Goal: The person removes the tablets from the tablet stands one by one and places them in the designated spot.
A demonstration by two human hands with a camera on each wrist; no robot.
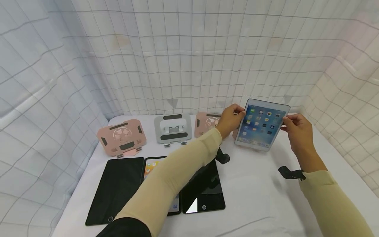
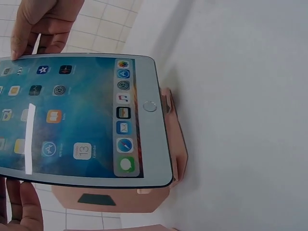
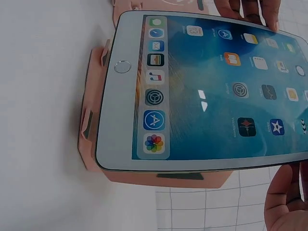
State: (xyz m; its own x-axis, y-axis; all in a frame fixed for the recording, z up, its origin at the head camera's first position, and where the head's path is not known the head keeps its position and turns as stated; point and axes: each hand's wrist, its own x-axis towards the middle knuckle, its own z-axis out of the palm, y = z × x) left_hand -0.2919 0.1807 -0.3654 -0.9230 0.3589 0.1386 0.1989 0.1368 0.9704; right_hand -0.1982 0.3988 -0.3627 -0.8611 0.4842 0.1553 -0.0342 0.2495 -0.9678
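Nearest, three dark flat tablets (image 1: 115, 189) lie on the white table (image 1: 260, 197). Beyond, left hand (image 1: 229, 120) and right hand (image 1: 297, 130) pinch the side edges of a lit white-framed tablet (image 1: 262, 124), tilted over a pink folding stand (image 2: 144, 197). Grey stand (image 1: 172, 129) farther left. Risk: bottom edge misses the stand's lip, tablet slides off.

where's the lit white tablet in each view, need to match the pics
Head: the lit white-framed tablet is right of centre, held at its side edges by the left hand and right hand.
Left wrist: it fills the left and centre.
Right wrist: it fills the centre and right.
Shared landmark: the pink folding stand behind it.
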